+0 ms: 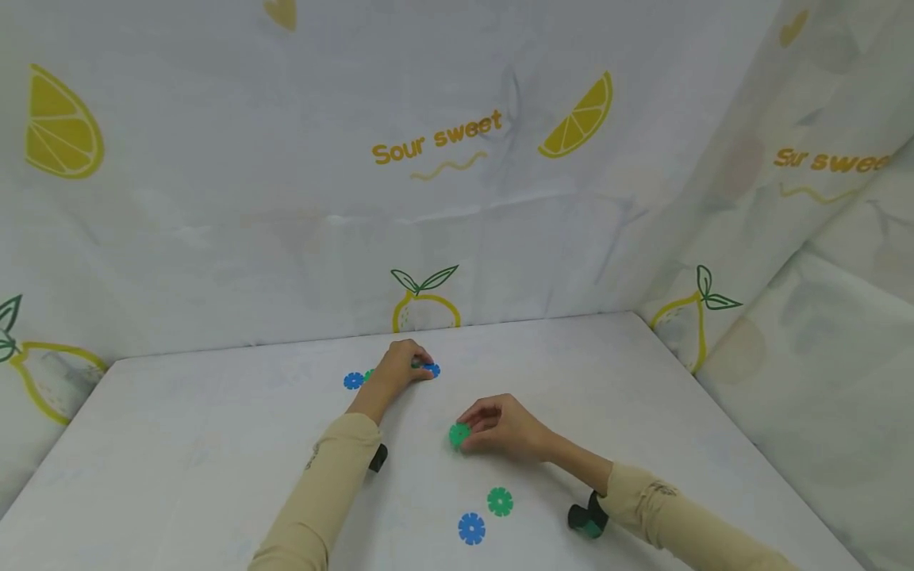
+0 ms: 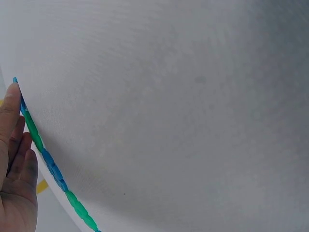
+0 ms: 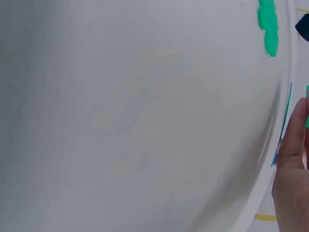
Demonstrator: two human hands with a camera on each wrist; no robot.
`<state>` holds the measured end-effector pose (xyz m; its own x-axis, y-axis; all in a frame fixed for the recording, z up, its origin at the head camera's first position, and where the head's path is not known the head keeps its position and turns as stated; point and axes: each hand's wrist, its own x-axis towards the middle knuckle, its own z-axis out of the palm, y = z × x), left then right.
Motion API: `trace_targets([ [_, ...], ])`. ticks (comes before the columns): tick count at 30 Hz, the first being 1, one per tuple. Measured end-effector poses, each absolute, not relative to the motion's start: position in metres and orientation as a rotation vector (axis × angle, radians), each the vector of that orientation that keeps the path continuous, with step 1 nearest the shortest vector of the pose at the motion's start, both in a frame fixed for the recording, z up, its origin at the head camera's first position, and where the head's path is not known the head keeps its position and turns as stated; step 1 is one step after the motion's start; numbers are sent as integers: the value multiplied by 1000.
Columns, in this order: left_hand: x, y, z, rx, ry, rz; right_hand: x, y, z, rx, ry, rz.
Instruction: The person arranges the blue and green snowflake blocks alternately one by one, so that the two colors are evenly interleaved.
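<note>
My left hand (image 1: 401, 368) is at the far side of the table, its thumb and fingers pinching the blue notched interlocking disc (image 1: 432, 369) at the right end of a row. In the left wrist view the row shows as joined discs of alternating colour, among them a green disc (image 2: 33, 129) and a blue disc (image 2: 54, 169). Another blue disc (image 1: 353, 381) ends the row on the left; the hand hides its middle. Nearer and to the right, my right hand (image 1: 510, 432) pinches a green notched interlocking disc (image 1: 459, 435) between thumb and fingers, apart from the row.
Closer to the front of the white table (image 1: 214, 468) lie a loose green disc (image 1: 500, 501) and a loose blue disc (image 1: 471, 528). Dark wrist-worn devices show under both forearms, one by the right sleeve (image 1: 587, 519). A lemon-print curtain (image 1: 286, 262) stands behind the table and along its right.
</note>
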<state>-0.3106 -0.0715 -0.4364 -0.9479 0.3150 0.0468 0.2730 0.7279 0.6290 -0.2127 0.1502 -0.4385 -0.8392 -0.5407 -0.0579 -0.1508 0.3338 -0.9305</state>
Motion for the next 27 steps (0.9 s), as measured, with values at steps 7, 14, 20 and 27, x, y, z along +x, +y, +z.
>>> trace_targets([
  [7,-310,-70,-436,479,2860,1021,-216,163,-431,-359,2194,-1715],
  [14,-310,-70,-438,442,2857,1007,-222,169,-425,-282,2242,-1776],
  [20,-309,-71,-437,472,2866,1021,-235,173,-423,-223,2270,-1825],
  [27,-313,-72,-440,534,2887,1013,-252,173,-425,-86,2286,-1835],
])
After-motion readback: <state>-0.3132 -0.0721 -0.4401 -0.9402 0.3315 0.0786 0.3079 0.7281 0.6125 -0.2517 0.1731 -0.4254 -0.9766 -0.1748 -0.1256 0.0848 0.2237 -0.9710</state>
